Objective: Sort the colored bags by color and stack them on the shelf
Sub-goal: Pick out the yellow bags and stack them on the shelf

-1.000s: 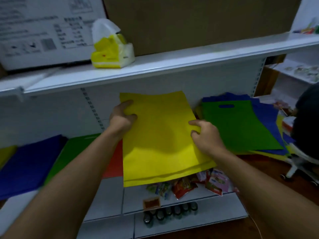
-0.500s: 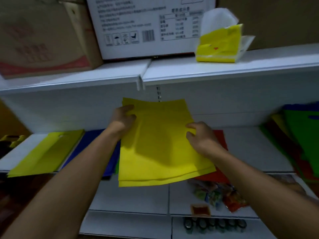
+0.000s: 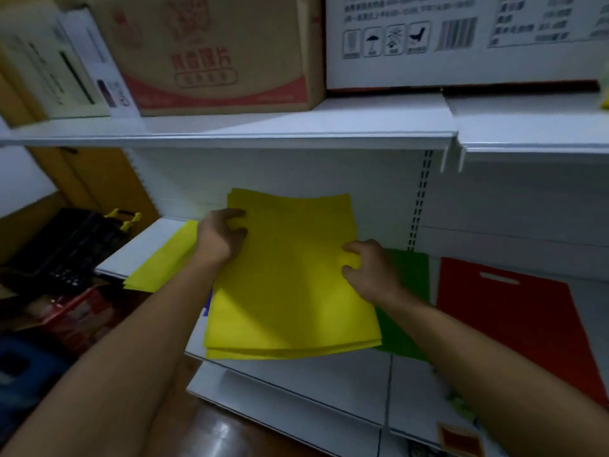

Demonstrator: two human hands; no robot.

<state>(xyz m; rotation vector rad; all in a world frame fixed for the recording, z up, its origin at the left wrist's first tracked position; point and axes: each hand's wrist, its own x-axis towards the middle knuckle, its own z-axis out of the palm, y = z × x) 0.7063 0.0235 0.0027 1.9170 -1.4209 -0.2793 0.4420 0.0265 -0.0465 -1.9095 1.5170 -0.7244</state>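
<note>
Gripping a stack of yellow bags [image 3: 290,278] at its left edge with the left hand [image 3: 219,237], pinching its right edge with the right hand [image 3: 370,275], holding it over the shelf [image 3: 296,374], overlapping a green bag [image 3: 408,282], lying nearby a yellow pile [image 3: 161,262] and a red bag [image 3: 514,318].

Yellow bags [image 3: 290,285] between both hands' grip.
</note>
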